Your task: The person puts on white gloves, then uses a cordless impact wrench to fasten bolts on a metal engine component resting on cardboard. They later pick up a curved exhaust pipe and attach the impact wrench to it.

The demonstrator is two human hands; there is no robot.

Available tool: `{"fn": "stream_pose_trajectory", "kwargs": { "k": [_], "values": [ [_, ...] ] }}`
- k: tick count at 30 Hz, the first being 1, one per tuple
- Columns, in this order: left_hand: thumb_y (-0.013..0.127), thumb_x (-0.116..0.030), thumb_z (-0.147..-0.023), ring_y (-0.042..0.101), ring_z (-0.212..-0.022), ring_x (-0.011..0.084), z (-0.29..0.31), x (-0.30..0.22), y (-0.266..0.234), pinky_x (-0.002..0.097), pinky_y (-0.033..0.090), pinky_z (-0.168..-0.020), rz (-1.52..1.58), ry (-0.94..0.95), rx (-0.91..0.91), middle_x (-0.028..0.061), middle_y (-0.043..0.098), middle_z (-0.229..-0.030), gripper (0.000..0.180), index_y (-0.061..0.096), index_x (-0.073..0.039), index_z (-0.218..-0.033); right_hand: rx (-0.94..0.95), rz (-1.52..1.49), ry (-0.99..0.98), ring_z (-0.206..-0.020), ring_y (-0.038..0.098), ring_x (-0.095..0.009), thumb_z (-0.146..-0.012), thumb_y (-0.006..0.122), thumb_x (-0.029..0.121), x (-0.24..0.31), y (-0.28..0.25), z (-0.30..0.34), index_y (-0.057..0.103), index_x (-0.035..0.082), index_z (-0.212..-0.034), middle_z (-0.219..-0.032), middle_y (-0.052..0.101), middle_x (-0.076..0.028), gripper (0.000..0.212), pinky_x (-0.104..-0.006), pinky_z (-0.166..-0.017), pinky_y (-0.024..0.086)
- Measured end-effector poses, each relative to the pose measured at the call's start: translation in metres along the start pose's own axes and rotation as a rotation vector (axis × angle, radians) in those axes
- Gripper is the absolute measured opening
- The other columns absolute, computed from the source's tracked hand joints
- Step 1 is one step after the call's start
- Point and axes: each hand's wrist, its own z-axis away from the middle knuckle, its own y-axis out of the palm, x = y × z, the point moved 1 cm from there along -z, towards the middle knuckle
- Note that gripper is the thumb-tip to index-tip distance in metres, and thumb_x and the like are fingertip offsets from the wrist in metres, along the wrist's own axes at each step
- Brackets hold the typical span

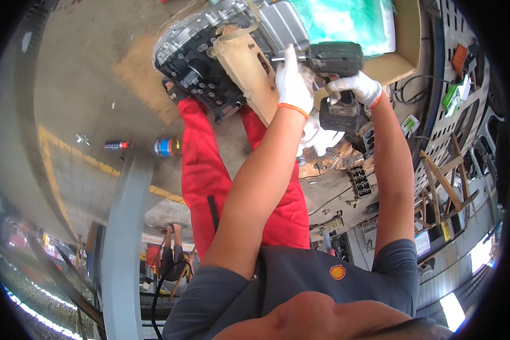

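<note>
A black cordless impact driver (337,59) lies sideways in front of me, its battery hanging below the handle and its bit pointing left. My right hand (354,88), in a white glove with an orange-edged cuff, is closed round its handle. At the front of the tool, my left hand (294,88), gloved too, has its fingers closed at the thin metal bit (277,58), whose tip shows left of them. Just left of that hand is a long beige metal part (246,68). It leans against a large silver and black engine or gearbox unit (195,65) at my feet.
An open cardboard box (409,42) with green plastic wrap (340,25) stands at the far right. A blue-labelled bottle (165,147) and a small can (116,145) are on the floor at left, near a grey post (124,226). Metal engine parts (360,181) lie right of my legs.
</note>
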Motion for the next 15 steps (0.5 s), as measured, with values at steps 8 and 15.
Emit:
{"fn": "stream_pose_trajectory", "kwargs": {
  "k": [8, 15],
  "values": [
    [0.069, -0.038, -0.106, 0.071, -0.094, 0.0267, -0.030, -0.033, 0.004, 0.0424, 0.059, -0.078, -0.030, 0.081, 0.012, 0.0111, 0.068, -0.110, 0.050, 0.047, -0.007, -0.138, -0.041, 0.025, 0.062, -0.073, 0.069, -0.020, -0.088, 0.081, 0.014, 0.031, 0.011, -0.041, 0.076, -0.003, -0.099, -0.083, 0.072, -0.011, 0.021, -0.0351, -0.071, 0.057],
    [0.074, -0.039, -0.103, 0.068, -0.090, 0.0237, -0.045, -0.039, 0.011, 0.0421, 0.055, -0.073, -0.043, 0.081, -0.126, 0.0083, 0.064, -0.108, 0.052, 0.048, -0.010, -0.138, -0.008, 0.054, 0.041, -0.075, 0.071, -0.019, -0.090, 0.080, 0.015, 0.040, 0.009, -0.053, 0.077, -0.002, -0.103, -0.087, 0.074, -0.010, 0.022, -0.0329, -0.070, 0.058]
  ]
}}
